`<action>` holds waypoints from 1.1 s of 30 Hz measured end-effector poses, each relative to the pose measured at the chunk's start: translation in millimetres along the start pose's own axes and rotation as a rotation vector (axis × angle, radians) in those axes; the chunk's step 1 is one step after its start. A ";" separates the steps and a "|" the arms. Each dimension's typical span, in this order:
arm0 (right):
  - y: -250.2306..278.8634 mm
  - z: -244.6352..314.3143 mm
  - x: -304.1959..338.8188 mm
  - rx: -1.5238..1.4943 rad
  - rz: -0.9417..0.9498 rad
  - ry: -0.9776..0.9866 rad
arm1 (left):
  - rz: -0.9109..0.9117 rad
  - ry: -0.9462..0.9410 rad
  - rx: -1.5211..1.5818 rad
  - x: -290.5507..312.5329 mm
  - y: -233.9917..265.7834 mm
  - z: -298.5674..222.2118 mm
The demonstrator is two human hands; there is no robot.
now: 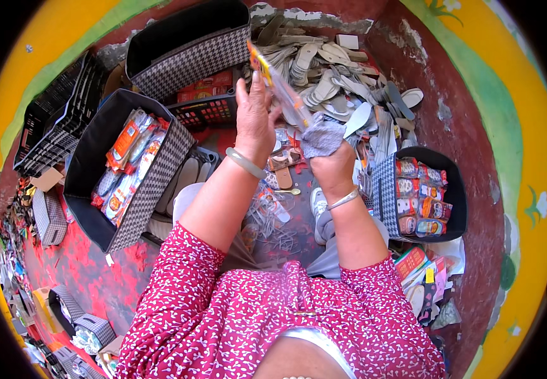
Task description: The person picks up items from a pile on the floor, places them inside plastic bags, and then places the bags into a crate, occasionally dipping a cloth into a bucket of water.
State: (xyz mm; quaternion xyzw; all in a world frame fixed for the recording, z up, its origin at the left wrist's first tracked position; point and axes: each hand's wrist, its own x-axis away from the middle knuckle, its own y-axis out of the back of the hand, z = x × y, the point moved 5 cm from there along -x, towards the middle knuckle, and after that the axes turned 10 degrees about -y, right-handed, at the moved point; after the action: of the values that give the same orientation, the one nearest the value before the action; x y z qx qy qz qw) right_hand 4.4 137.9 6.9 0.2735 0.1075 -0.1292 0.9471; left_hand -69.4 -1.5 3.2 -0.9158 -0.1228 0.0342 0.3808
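Note:
My left hand (255, 123) is raised in front of me, fingers stretched upward and slightly apart. Just beside its fingers is a long clear plastic packet (289, 101) with an orange and yellow top, tilted and a little blurred. My right hand (334, 167) is closed round a bunched grey cloth (322, 136), perhaps a sock. The packet's lower end meets this cloth; whether the right fingers also grip the packet is hidden. Below the hands, small patterned packs (284, 155) and a tan insole-shaped piece (283, 178) lie on the floor.
Many pale shoe insoles (330, 82) are heaped against the far wall. A houndstooth bin (137, 215) with packaged goods stands left, another (384, 189) right. Behind the left one are an empty-looking bin (191, 66), a black crate (204, 112) and stacked black crates (55, 120). Plastic scraps (273, 218) lie between my feet.

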 end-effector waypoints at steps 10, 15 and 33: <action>9.1 -3.3 -0.1 -0.803 0.309 -0.207 | 0.359 0.339 0.632 -36.5 20.3 13.8; 52.1 7.4 -11.1 -1.209 0.007 -0.078 | 0.377 0.321 0.619 -4.7 -12.8 -2.7; -3.8 20.4 -12.9 0.479 -0.014 0.297 | 0.522 0.362 0.435 36.1 -15.9 47.3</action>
State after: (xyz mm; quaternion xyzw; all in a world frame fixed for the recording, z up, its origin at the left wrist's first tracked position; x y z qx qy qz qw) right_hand -6.3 126.0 25.4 0.5047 0.2136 -0.1159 0.8284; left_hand -45.0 50.9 -17.9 -0.8053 0.1938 -0.0070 0.5602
